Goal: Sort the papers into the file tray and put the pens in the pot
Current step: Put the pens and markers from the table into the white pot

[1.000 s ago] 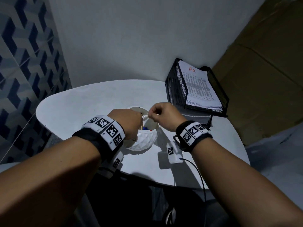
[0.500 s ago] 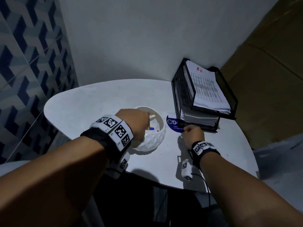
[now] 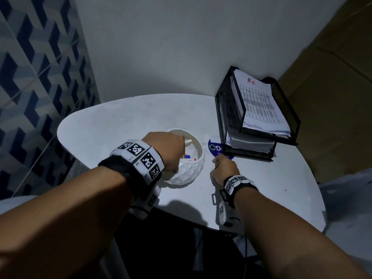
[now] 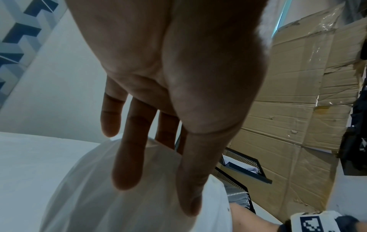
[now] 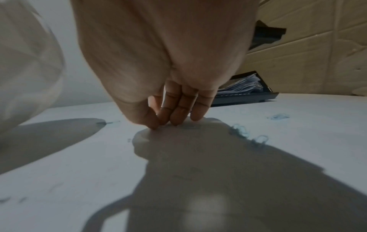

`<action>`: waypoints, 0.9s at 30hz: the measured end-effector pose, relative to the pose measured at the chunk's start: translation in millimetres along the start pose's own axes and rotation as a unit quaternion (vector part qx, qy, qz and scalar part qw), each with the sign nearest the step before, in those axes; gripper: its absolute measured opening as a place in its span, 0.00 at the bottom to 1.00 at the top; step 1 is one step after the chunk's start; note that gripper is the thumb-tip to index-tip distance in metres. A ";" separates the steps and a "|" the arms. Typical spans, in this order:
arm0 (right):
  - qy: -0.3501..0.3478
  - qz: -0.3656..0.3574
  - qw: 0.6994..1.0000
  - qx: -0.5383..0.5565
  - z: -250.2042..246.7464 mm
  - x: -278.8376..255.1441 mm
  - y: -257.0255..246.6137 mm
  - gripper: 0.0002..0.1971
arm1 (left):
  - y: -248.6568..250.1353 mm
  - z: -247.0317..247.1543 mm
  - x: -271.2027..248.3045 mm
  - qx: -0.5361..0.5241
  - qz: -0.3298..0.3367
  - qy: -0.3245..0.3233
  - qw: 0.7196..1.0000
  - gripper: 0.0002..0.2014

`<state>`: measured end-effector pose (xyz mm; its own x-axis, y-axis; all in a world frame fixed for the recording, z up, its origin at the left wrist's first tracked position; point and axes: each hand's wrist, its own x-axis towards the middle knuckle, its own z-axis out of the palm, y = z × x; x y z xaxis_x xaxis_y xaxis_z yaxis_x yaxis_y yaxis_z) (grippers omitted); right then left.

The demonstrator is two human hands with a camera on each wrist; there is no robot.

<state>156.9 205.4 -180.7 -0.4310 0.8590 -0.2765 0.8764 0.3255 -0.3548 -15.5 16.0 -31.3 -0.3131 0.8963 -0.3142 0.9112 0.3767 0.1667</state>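
The white faceted pot (image 3: 188, 170) stands mid-table with several pens (image 3: 188, 141) in it. My left hand (image 3: 169, 150) rests on its left rim; in the left wrist view its fingers (image 4: 129, 157) lie straight over the pot (image 4: 99, 204) and the thumb lies along its wall. My right hand (image 3: 220, 165) is right of the pot, its bunched fingertips (image 5: 176, 117) touching the bare table, nothing visible between them. The black mesh file tray (image 3: 227, 109) at the back right holds stacked papers (image 3: 259, 103) on both levels.
A round blue sticker or card (image 3: 216, 148) lies between pot and tray, just beyond my right fingertips. Small blue paper clips (image 5: 241, 129) lie on the white table (image 3: 120, 121). Cardboard (image 3: 332, 77) stands behind the tray; a tiled wall is on the left.
My right hand left the pot's rim, where it pinched a pen, and came down on the table in front of the tray. The left hand stayed on the pot.
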 end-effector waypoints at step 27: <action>-0.042 0.012 0.996 -0.073 -11.1 -14.6 33.7 0.07 | -4.2 1.4 1.6 0.009 -0.001 -0.017 1.000 0.11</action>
<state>195.1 208.2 -178.7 -0.4207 0.8330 -0.3592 0.9059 0.3651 -0.2145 -19.4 15.5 -33.8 -0.3054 0.8875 -0.3452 0.9155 0.3734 0.1501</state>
